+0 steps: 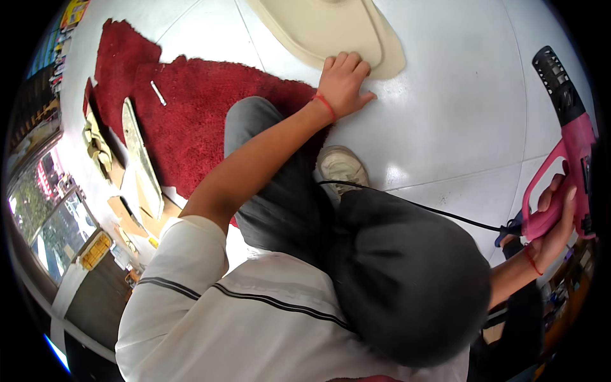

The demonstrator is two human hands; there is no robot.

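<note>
The fingers of my left hand [344, 84] rest on the near rim of a beige moulded panel [312, 28], a broad shallow piece lying on the floor at the top. Its thumb is spread away to the right, and a red string circles the wrist. At the far right, my right hand [557, 207] is wrapped round the handle of a pink heat gun [576, 137]. The gun's black slotted nozzle points up and away, apart from the panel. A black cord runs from the handle's base leftward past my knee.
A dark red shaggy rug [197, 102] covers the floor at left, with a small white stick [158, 93] on it. Long flat boards [141, 159] lie beside it. My shoe [342, 167] is planted close to the panel. Crowded shelves and a doorway stand at the left edge.
</note>
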